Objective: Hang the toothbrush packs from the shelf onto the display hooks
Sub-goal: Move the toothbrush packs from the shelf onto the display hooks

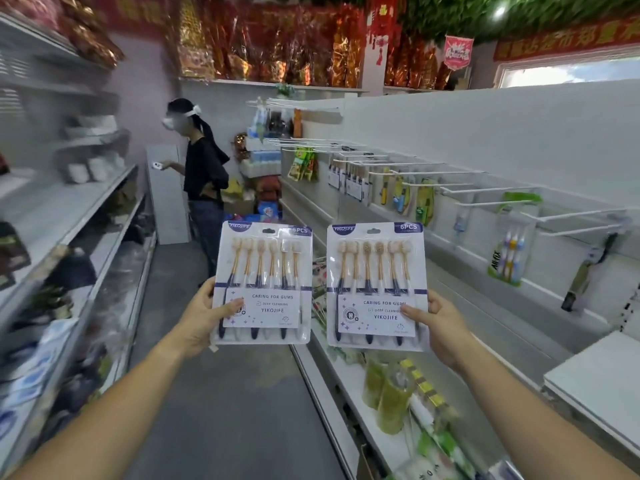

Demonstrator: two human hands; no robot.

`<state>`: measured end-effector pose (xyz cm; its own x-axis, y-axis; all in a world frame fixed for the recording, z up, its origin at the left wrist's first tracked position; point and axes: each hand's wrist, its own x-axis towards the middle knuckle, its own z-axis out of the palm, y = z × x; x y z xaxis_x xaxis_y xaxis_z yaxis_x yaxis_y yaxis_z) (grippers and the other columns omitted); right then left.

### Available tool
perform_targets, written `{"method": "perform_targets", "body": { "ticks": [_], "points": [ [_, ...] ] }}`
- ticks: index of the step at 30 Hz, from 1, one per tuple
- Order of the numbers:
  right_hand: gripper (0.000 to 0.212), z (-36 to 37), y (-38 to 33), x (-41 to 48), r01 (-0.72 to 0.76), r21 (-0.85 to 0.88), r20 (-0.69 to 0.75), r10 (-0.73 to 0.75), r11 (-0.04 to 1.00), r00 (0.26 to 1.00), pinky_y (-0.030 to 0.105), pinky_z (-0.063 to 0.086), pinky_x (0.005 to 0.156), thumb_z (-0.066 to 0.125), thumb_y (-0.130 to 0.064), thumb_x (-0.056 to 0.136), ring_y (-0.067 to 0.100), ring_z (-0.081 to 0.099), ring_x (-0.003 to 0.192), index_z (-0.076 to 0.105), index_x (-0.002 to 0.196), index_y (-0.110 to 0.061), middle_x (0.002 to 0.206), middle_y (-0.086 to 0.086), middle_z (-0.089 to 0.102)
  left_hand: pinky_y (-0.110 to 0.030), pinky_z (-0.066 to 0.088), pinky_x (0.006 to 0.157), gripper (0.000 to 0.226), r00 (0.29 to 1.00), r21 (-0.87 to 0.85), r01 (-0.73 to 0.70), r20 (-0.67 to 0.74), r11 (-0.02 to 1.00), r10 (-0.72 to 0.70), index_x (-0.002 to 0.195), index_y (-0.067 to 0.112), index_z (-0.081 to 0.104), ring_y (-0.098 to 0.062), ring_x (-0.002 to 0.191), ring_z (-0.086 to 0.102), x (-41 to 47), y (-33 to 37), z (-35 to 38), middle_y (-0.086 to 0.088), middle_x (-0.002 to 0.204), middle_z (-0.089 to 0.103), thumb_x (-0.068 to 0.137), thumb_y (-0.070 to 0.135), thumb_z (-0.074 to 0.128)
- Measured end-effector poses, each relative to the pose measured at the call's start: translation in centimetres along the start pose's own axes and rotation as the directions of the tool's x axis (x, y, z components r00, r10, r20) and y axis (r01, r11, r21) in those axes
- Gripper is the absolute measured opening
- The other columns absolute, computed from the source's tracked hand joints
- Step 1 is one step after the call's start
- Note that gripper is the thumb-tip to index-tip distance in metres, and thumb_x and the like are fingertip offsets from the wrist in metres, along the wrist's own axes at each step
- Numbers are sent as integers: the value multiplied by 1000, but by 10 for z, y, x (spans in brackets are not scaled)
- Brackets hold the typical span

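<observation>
Left toothbrush pack (264, 282), right toothbrush pack (375, 285): both upright, side by side!
Six gold-necked brushes each; white display hooks (485, 190) well apart, rightward.

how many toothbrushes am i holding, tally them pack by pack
left pack, gripped by the left hand: 6 brushes
right pack, gripped by the right hand: 6 brushes
total: 12 brushes in 2 packs

Standing in the aisle (225, 410) beyond the left hand (199, 317), a person in a black top (204, 168); just under the right hand (440, 323), green jars (388, 393); high above both, red-and-gold decorations (277, 46).
</observation>
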<state>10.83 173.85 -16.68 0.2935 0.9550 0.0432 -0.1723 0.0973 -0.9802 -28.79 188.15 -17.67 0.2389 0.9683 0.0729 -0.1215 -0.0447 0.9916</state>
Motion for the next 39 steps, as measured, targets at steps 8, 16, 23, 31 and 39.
{"method": "perform_targets", "body": {
  "ticks": [8,16,23,31,39],
  "points": [
    [43,30,22,116,-66,35,51,65,997,997,35,62,71,67,10,84,31,74,101,61,125,-2,113,16,75,-44,59,91,53,998,5,13,-68,1000,-12,129,13,58,-34,111,70,92,-10,-29,-13,116,75,81,3,77],
    [110,76,42,233,-60,-10,23,61,998,998,38,62,76,103,-33,25,34,73,105,62,122,-2,113,17,75,-51,57,94,48,998,-9,64,4,998,-63,129,13,61,-31,108,72,222,-25,-67,-12,115,76,84,1,74],
    [68,126,35,328,-40,-18,-101,38,999,994,37,63,73,85,-5,63,30,75,97,59,125,1,109,16,76,-49,55,96,47,991,-47,77,114,996,-71,127,15,65,-30,108,72,361,-15,-111,-11,117,75,82,2,74],
    [68,151,38,425,-46,12,-215,48,999,975,52,59,88,88,-7,59,33,74,99,60,120,-6,110,15,76,-42,62,88,43,971,-63,91,226,994,-74,127,11,66,-34,111,71,515,-26,-118,-14,119,74,85,0,72],
    [55,141,76,550,-47,57,-281,61,997,958,55,56,93,73,4,71,36,73,103,57,123,-4,113,19,74,-43,62,87,48,943,-30,107,320,994,-92,129,8,63,-35,110,71,660,-57,-89,-16,119,73,85,-7,71]
  ]
}}
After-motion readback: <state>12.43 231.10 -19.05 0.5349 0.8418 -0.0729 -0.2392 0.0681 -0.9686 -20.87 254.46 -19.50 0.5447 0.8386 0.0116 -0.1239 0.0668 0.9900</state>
